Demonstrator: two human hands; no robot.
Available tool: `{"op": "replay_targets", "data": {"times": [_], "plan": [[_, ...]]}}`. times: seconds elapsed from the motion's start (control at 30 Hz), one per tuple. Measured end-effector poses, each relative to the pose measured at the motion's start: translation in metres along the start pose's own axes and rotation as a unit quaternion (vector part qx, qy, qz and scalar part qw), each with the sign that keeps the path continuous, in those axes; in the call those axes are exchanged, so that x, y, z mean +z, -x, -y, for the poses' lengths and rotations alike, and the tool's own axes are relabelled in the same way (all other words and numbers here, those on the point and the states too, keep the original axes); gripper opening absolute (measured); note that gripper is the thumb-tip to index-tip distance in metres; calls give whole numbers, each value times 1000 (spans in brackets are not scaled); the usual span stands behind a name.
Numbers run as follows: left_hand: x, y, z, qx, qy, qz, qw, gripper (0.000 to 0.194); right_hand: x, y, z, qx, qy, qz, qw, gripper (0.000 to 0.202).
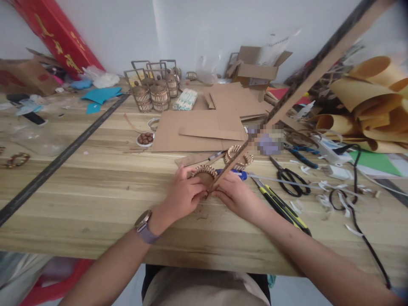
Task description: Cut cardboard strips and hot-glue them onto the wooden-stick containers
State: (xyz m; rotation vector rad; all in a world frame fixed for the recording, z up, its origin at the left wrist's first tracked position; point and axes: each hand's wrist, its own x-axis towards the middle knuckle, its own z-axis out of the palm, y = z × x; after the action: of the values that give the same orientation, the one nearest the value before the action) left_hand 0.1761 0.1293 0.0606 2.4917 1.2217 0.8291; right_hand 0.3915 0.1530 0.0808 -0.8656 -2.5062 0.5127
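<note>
My left hand (184,193), with a watch on its wrist, is closed around a small round piece with a ribbed rim (204,169) just above the table. Pinched in the fingers of my right hand (234,194) is a long brown strip (288,100), dark along one edge. Its lower end meets the near side of the round piece, and the rest slants up to the upper right. My fingertips hide the exact contact. Behind my right hand lies a similar ribbed ring (237,156). A blue-handled tool (234,173) lies partly behind that hand.
Right of my hands lie a yellow-black utility knife (282,206) and black scissors (291,180). Flat cardboard (197,121) and a bowl of brown balls (145,139) lie ahead. Small ribbed baskets (159,95) stand behind. Rolled brown paper (366,102) fills the far right.
</note>
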Motion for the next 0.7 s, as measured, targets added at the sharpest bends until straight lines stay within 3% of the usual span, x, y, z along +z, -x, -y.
{"op": "replay_targets", "data": {"times": [0.37, 0.5, 0.57, 0.63, 0.7], "plan": [[-3, 4, 3, 16, 5, -25, 1000, 21, 0, -1, 4, 23, -40, -34, 998, 11], [-14, 3, -3, -6, 94, -65, 993, 30, 2, 2, 1, 32, -73, -39, 996, 11], [-20, 0, -11, -36, 227, -35, 973, 36, 5, 4, -2, 34, -108, -52, 992, 11], [-24, -4, -21, -67, 372, 35, 925, 43, 8, 5, -4, 43, -138, -74, 987, 11], [-25, -10, -28, -87, 453, 91, 883, 48, 12, 6, -6, 54, -152, -87, 983, 9]]}}
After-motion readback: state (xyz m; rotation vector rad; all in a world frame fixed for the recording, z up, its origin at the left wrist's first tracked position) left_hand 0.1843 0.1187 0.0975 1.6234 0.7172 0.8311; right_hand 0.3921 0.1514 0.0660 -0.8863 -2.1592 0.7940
